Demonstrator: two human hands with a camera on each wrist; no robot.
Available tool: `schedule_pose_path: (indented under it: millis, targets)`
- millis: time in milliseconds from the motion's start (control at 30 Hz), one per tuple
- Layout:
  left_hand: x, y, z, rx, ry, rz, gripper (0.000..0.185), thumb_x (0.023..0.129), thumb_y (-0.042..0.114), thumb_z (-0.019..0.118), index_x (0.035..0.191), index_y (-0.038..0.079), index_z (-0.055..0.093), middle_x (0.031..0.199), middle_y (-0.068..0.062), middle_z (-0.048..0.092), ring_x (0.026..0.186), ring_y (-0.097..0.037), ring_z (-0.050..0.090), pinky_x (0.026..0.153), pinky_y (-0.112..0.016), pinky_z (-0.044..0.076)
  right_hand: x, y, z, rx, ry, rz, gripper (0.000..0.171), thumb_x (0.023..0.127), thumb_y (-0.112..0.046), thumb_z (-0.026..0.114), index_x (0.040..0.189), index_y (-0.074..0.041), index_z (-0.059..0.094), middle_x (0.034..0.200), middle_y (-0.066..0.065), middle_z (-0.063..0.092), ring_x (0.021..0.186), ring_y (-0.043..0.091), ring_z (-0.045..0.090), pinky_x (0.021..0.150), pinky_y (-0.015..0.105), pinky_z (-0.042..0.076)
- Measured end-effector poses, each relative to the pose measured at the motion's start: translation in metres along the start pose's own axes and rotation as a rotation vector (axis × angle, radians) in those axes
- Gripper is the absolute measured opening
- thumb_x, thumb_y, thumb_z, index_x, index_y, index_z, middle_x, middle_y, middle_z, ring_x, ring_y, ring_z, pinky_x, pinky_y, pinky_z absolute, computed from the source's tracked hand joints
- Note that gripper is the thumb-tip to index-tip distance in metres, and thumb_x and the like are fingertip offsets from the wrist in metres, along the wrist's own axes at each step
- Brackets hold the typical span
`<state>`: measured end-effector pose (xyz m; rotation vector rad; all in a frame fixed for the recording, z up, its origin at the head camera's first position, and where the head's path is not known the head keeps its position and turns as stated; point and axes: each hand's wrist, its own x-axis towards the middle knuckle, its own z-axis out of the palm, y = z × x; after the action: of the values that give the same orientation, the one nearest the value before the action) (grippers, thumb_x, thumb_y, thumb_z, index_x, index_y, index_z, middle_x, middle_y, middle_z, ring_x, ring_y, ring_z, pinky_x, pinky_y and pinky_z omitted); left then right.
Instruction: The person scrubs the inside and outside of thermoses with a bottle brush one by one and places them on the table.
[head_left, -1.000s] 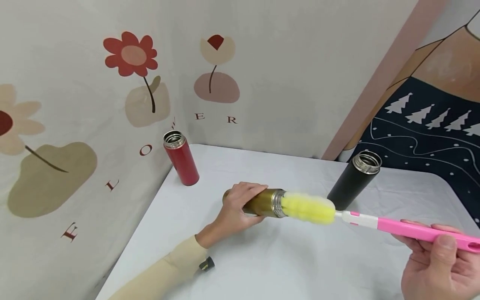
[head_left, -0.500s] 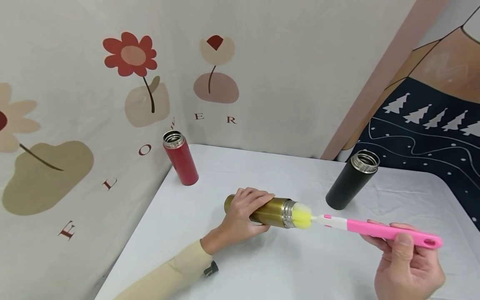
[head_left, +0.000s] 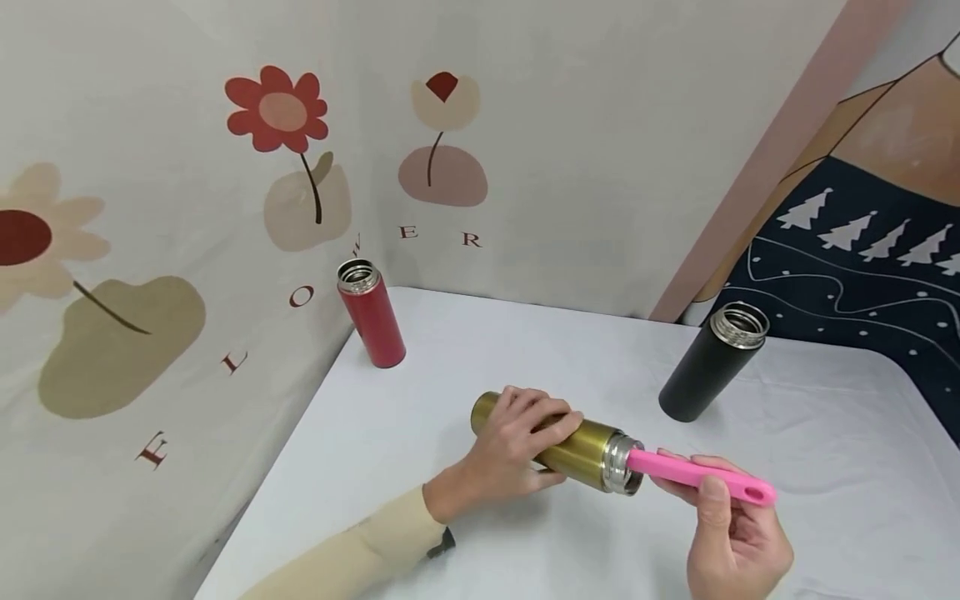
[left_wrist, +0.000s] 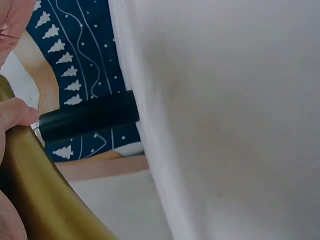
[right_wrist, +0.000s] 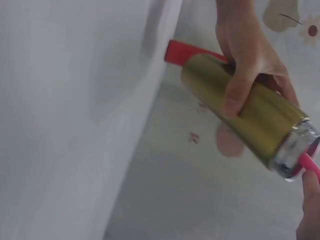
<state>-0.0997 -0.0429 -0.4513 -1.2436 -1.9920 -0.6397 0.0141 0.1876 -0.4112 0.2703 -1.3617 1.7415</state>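
Observation:
My left hand (head_left: pixel 517 442) grips a gold steel flask (head_left: pixel 581 450), its fingers over the top and thumb below. The flask is tilted, with its bare metal mouth turned toward my right hand (head_left: pixel 738 533). That hand pinches the pink handle (head_left: pixel 701 475) of a bottle brush between thumb and fingers. The brush head is hidden inside the flask, and part of the handle has entered the mouth. In the right wrist view the flask (right_wrist: pixel 240 110) shows whole, with the handle (right_wrist: pixel 310 165) at its neck. The left wrist view shows only a part of the flask (left_wrist: pixel 45 190).
A red flask (head_left: pixel 372 321) without a lid stands at the back left of the white table (head_left: pixel 480 333). An uncapped black flask (head_left: pixel 708 367) stands at the right. Printed fabric walls (head_left: pixel 570 167) rise behind the table.
The yellow brush head, outside the flask mouth a second ago, has slid fully inside. My right hand has moved left with the handle. The flask has shifted right and its mouth has dipped.

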Motion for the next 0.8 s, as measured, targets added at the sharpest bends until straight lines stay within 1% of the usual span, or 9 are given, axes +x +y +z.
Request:
schedule_pose_path:
  millis: [67,167,267,367,433,500,667,733,800]
  targets:
    - [0.005,0.002,0.000,0.029,-0.030,0.026,0.087,0.064,0.037,0.105,0.136,0.012,0.064,0.120,-0.007,0.066,0.106,-0.023,0.065,0.093,-0.036,0.051,-0.002,0.003,0.001,0.013,-0.001,0.014,0.016,0.100,0.024,0.052,0.111,0.036,0.055,0.106,0.023,0.078,0.089,0.023,0.082,0.082,0.031,0.061]
    - [0.008,0.003,-0.003,0.045,-0.090,0.021,0.091,0.062,0.036,0.107,0.133,0.008,0.057,0.118,-0.010,0.062,0.098,-0.022,0.066,0.089,-0.032,0.055,0.000,0.003,-0.001,0.151,0.059,0.071,0.018,0.101,0.025,0.048,0.114,0.038,0.052,0.105,0.028,0.073,0.090,0.030,0.081,0.080,0.035,0.062]
    - [0.007,0.002,-0.005,0.063,-0.162,-0.004,0.092,0.066,0.040,0.104,0.135,0.006,0.053,0.118,-0.010,0.062,0.092,-0.021,0.066,0.083,-0.030,0.059,0.004,-0.002,-0.005,0.224,0.150,0.143,0.020,0.104,0.022,0.049,0.117,0.037,0.053,0.104,0.031,0.071,0.088,0.034,0.081,0.078,0.039,0.062]
    - [0.004,0.000,-0.007,0.060,-0.185,-0.018,0.092,0.073,0.051,0.100,0.139,0.004,0.056,0.116,-0.007,0.068,0.090,-0.018,0.068,0.080,-0.029,0.059,0.010,-0.008,-0.011,0.218,0.251,0.195,0.023,0.106,0.013,0.057,0.119,0.033,0.057,0.102,0.032,0.071,0.088,0.035,0.081,0.075,0.040,0.061]
    - [0.001,-0.001,-0.008,0.062,-0.180,0.004,0.094,0.077,0.060,0.095,0.141,0.003,0.057,0.113,-0.004,0.071,0.091,-0.016,0.068,0.080,-0.028,0.059,0.015,-0.012,-0.015,0.219,0.305,0.208,0.028,0.106,0.009,0.062,0.119,0.032,0.056,0.101,0.033,0.071,0.087,0.037,0.081,0.073,0.041,0.061]
    - [-0.001,0.000,-0.008,0.069,-0.175,0.041,0.093,0.081,0.067,0.089,0.140,0.002,0.057,0.111,-0.003,0.071,0.090,-0.015,0.067,0.078,-0.027,0.058,0.020,-0.015,-0.020,0.196,0.336,0.206,0.034,0.105,0.004,0.067,0.119,0.033,0.055,0.099,0.034,0.071,0.086,0.038,0.081,0.070,0.042,0.061]
    - [0.006,0.001,-0.010,0.133,-0.209,0.093,0.084,0.090,0.069,0.077,0.138,0.003,0.056,0.112,-0.004,0.067,0.091,-0.015,0.064,0.079,-0.027,0.056,0.031,-0.021,-0.035,0.176,0.388,0.208,0.045,0.103,-0.001,0.073,0.121,0.035,0.054,0.099,0.035,0.072,0.088,0.038,0.080,0.068,0.043,0.060]
    - [0.009,0.000,-0.011,0.138,-0.221,0.095,0.082,0.090,0.068,0.078,0.137,0.004,0.057,0.113,-0.003,0.067,0.092,-0.015,0.065,0.080,-0.028,0.056,0.034,-0.023,-0.043,0.185,0.426,0.209,0.045,0.102,-0.002,0.074,0.122,0.034,0.054,0.099,0.036,0.072,0.090,0.039,0.080,0.069,0.043,0.059]
    - [0.011,-0.001,-0.012,0.137,-0.216,0.098,0.079,0.088,0.067,0.080,0.135,0.006,0.059,0.112,-0.002,0.068,0.092,-0.015,0.066,0.081,-0.028,0.056,0.036,-0.025,-0.049,0.195,0.467,0.215,0.042,0.102,-0.001,0.073,0.122,0.031,0.056,0.100,0.036,0.072,0.091,0.039,0.080,0.070,0.043,0.060]
